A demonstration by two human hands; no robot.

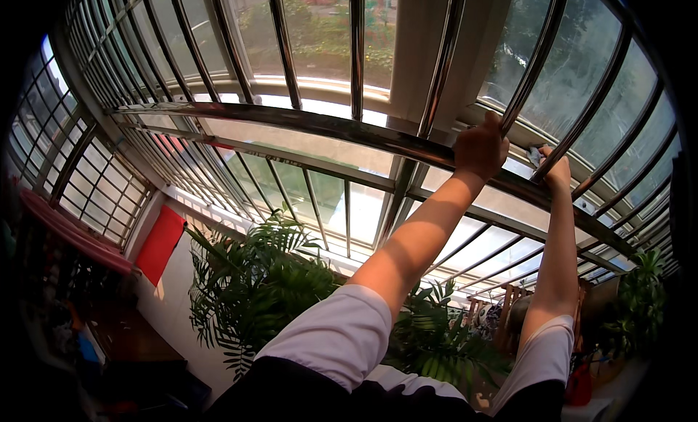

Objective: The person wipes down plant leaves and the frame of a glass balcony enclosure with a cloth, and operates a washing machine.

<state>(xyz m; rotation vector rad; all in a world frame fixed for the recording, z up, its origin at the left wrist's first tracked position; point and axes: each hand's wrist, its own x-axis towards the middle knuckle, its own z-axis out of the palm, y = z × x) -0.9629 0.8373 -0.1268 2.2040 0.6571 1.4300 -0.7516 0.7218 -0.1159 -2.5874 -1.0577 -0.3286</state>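
Observation:
Both arms reach up to a window guard of shiny metal bars. My left hand (pixel 481 148) is closed around an upright bar, just above the thick horizontal metal rail (pixel 327 128). To its right, my right hand (pixel 555 168) reaches past another upright bar (pixel 578 124) and holds a crumpled grey cloth (pixel 534 156) close to the window frame. Part of the cloth is hidden by the fingers and the bar. Behind the bars stands a window pane (pixel 551 67) with cloudy marks and trees beyond it.
Leafy potted plants (pixel 262 280) grow below the arms, with another plant (pixel 635 307) at the far right. A red sheet (pixel 161 244) hangs on the left wall. Dark wooden furniture (pixel 131 334) stands at lower left, below a pinkish-red draped fabric (pixel 76 234).

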